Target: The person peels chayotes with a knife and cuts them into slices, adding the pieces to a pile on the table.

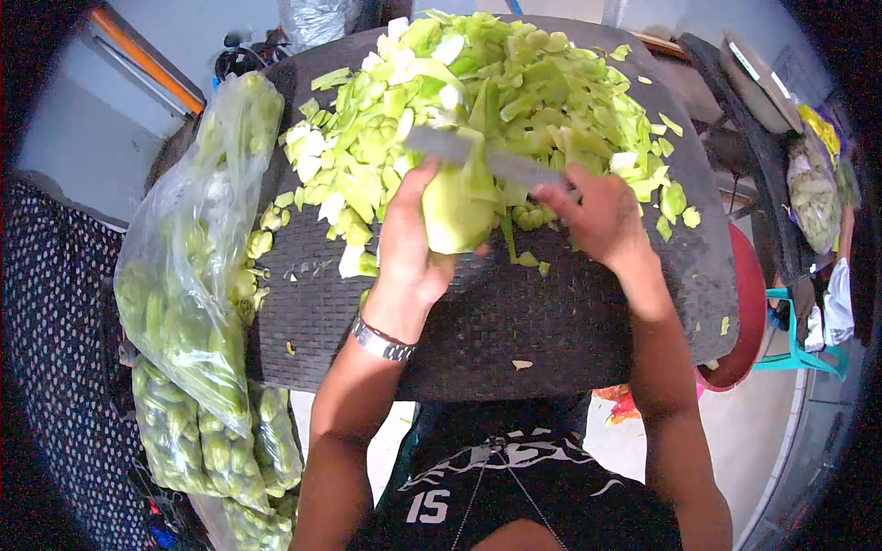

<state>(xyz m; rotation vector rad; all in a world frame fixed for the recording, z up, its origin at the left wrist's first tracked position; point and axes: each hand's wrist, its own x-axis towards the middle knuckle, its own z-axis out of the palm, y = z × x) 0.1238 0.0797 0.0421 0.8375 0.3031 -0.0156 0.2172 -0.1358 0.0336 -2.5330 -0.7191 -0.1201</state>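
Note:
A pale green, partly peeled vegetable rests in my left hand, whose fingers wrap round its left side and underside. My right hand grips a knife by its handle, with the motion-blurred blade lying across the top of the vegetable. A strip of green peel stands up by the blade. Behind both hands spreads a large heap of green peelings and slices on the dark woven-pattern table.
Clear plastic bags of green vegetables lean along the table's left side. To the right are a red basin, a turquoise stool and a hanging bag. Small scraps lie near the table's front edge.

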